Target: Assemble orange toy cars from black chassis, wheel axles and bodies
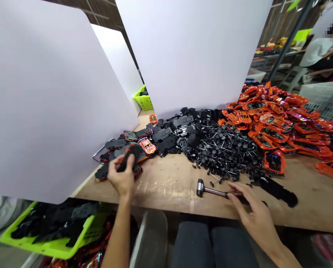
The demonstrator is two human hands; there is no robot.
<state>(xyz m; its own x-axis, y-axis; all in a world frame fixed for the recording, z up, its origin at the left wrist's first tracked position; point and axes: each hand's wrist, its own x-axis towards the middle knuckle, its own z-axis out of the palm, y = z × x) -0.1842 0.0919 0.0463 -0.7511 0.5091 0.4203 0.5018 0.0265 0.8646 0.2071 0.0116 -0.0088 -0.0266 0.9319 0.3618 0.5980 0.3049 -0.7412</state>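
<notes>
My left hand [123, 178] is closed around a toy car [131, 156], dark with some orange showing, over a heap of assembled toy cars at the left. An orange toy car [147, 146] rests in that heap, just beyond my fingers. My right hand [250, 208] has its thumb and fingers around the handle of a small hammer [200, 188], whose black-faced head points left, low over the table. Beyond the hammer spreads a pile of black wheels on metal axles [227, 149]. A black chassis strip [279, 191] lies right of my right hand.
Black car bases [166, 136] are heaped at the middle back, orange car shells [280, 119] at the right. White panels [194, 56] stand behind the wooden table [166, 186]. A lime-green basket [43, 245] of black parts sits lower left. A person [319, 52] sits far right.
</notes>
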